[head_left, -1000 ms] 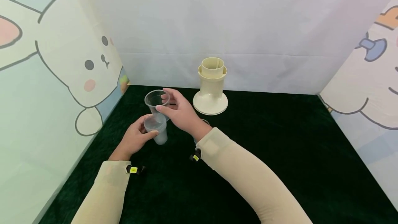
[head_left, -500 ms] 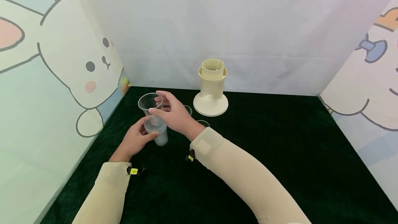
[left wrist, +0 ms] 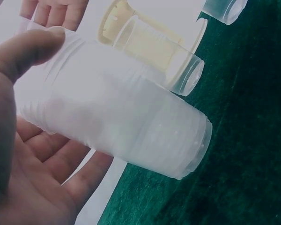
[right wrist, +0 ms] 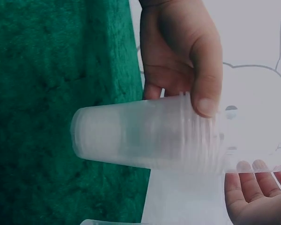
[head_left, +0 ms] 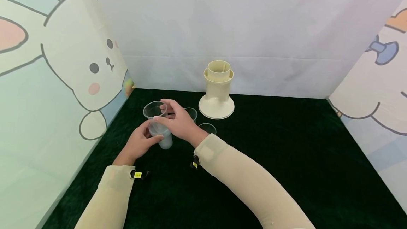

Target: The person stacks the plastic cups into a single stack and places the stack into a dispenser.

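My left hand (head_left: 138, 141) grips a stack of nested clear plastic cups (head_left: 165, 141), thumb on the near side, mouth upward. In the left wrist view the stack (left wrist: 131, 108) fills the middle, its several rims under the thumb. Just above, my right hand (head_left: 181, 122) holds a single clear plastic cup (head_left: 151, 110) near its rim, between thumb and fingers. That cup's lower part overlaps the mouth of the stack; how deep it sits inside is hard to tell through the plastic. In the right wrist view, right fingertips (right wrist: 243, 167) touch the cup's wall.
Two more clear cups stand on the dark green cloth (head_left: 286, 151): one (head_left: 191, 113) behind my right hand, another (head_left: 208, 128) by the right wrist, partly hidden. A cream-coloured stand (head_left: 217, 94) with a round base is at the back. Printed cartoon walls flank the cloth.
My right hand has brought its cup left and then down onto the stack. The left hand has stayed nearly still. Two standing cups behind the right arm have come more into sight.
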The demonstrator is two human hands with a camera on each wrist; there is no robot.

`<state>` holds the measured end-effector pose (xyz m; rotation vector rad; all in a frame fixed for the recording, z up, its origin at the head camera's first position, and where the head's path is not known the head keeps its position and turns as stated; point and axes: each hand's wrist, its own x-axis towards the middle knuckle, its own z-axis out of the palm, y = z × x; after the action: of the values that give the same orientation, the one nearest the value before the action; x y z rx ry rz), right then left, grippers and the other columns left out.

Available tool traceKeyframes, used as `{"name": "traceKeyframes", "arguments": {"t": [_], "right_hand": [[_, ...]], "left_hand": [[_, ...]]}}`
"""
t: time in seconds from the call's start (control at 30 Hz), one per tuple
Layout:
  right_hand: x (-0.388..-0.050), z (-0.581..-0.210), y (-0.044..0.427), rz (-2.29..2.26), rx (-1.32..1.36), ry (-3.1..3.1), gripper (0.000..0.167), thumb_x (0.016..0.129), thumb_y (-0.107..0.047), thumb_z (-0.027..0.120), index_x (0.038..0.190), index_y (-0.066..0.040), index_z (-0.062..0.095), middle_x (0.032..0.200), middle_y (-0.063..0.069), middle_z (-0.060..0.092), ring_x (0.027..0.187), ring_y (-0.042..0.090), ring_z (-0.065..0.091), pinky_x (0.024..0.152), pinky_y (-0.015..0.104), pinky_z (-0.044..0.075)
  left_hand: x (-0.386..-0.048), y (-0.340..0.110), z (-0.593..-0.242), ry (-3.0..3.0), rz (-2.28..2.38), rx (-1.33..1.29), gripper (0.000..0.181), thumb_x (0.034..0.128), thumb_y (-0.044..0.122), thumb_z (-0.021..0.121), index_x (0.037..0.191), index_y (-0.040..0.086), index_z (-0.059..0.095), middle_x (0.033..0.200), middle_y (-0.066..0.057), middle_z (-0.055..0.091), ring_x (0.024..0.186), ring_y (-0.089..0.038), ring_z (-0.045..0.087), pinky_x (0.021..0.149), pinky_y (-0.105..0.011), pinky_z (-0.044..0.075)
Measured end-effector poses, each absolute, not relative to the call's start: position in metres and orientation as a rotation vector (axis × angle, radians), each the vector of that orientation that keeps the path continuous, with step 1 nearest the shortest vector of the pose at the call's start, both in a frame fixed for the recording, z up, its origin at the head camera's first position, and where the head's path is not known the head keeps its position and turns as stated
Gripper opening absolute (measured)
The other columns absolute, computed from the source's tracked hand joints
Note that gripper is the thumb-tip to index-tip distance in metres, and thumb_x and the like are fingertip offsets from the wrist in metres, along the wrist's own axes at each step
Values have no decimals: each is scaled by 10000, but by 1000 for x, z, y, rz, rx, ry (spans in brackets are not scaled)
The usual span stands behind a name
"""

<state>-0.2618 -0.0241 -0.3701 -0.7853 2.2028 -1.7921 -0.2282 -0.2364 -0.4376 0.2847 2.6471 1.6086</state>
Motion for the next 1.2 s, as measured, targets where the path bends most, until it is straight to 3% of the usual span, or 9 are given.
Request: {"name": "traceKeyframes", "arguments": {"t": [0.33, 0.6, 1.2], "right_hand": [[-262, -380, -23, -1776, -762, 2202, 611, 1024, -330, 666, 1560, -203, 400, 1412, -20, 557, 1279, 124, 534, 1080, 318, 449], [-262, -391, -23, -1728, -694, 2203, 639, 1007, -372, 684, 1561, -228, 401, 1471, -2, 531, 1315, 151, 510, 1129, 444, 412], [-256, -408, -24, -1657, -628, 2228, 683, 982, -385, 718, 1568, -237, 402, 1528, -27, 469, 1293, 146, 522, 1069, 385, 465]], "left_hand": [[-229, -238, -438, 2649, 1612, 305, 645, 983, 327, 731, 1514, 109, 437, 1392, -137, 572, 1205, -280, 614, 978, -403, 534], [-229, -237, -439, 2639, 1625, 302, 631, 969, 324, 747, 1502, 138, 466, 1402, -129, 579, 1193, -277, 633, 935, -336, 553], [-228, -238, -439, 2635, 1652, 378, 594, 972, 287, 747, 1480, 129, 482, 1409, -96, 569, 1220, -264, 618, 922, -230, 529]]}}
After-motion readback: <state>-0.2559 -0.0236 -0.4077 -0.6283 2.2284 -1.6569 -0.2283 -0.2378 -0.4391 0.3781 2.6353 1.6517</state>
